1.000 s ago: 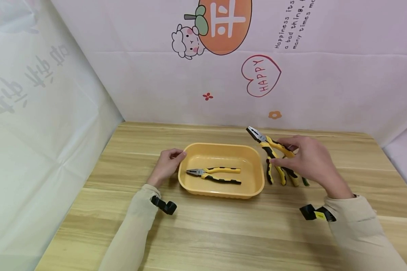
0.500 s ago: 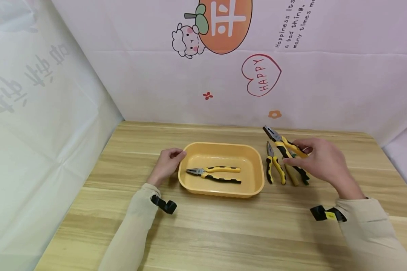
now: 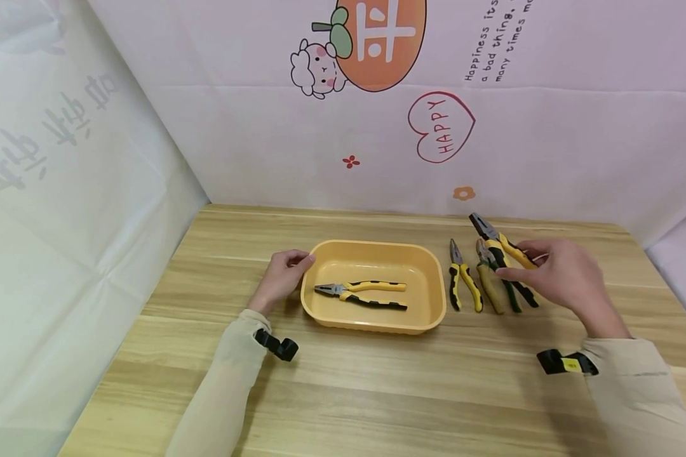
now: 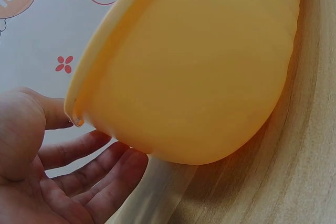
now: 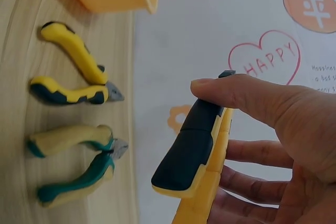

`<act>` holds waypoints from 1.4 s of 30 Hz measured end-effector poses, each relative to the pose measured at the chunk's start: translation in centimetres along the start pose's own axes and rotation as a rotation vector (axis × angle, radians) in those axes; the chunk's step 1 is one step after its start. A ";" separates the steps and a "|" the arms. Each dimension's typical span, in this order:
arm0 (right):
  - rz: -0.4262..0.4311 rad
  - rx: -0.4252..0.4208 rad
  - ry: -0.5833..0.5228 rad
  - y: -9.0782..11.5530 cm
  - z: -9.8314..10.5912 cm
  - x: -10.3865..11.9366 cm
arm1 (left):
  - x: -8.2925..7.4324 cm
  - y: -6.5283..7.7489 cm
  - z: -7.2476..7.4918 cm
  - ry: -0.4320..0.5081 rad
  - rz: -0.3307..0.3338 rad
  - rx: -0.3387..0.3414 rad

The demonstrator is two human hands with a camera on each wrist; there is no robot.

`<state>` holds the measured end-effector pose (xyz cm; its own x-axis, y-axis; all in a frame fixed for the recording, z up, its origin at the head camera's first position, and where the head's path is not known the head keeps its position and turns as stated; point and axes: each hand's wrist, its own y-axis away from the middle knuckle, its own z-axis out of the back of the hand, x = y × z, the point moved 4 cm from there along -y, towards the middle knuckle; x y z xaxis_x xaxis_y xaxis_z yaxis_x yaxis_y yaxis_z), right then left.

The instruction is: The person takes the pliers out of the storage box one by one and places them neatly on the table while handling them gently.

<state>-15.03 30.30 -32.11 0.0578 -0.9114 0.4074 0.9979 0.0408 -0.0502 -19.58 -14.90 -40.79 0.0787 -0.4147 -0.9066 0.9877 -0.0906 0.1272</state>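
My right hand [image 3: 566,276] holds a pair of black-and-yellow combination pliers [image 3: 510,254] by the handles, jaws pointing up and left. In the right wrist view the thumb lies on the black grip of these pliers [image 5: 184,150], with the fingers on the yellow side. My left hand [image 3: 282,276] grips the left end of a yellow plastic tray [image 3: 371,327], thumb at the rim and fingers against the outer wall, as the left wrist view shows. Another pair of combination pliers [image 3: 351,292] lies inside the tray, handles to the right.
Right of the tray lie black-and-yellow long-nose pliers [image 3: 463,279]. Beside them are green-and-tan pliers [image 3: 491,289], partly hidden behind the held pair in the head view. A printed white cloth [image 3: 263,146] stands along the back edge of the wooden table [image 3: 377,393].
My right hand has moved right with the combination pliers, from over the long-nose pliers to beyond the green-and-tan ones, uncovering both more. The left hand and tray stay put.
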 end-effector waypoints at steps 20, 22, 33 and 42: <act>-0.147 0.054 0.043 0.2 -0.6 -4.6 | 0.0 0.0 0.0 0.006 -0.004 0.004; -0.155 0.058 0.049 0.2 -0.7 -5.0 | 0.0 0.0 0.0 0.007 -0.004 0.004; -0.192 0.086 0.052 0.2 -1.5 -6.5 | -0.1 0.1 0.1 0.032 -0.006 0.006; -0.221 0.118 0.054 0.3 -2.1 -7.3 | -0.1 0.0 0.1 0.004 -0.018 0.002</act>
<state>-15.25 36.07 -37.04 -0.1611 -0.9238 0.3473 0.9827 -0.1177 0.1427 -19.56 -14.92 -40.68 0.0617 -0.4093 -0.9103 0.9886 -0.1002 0.1120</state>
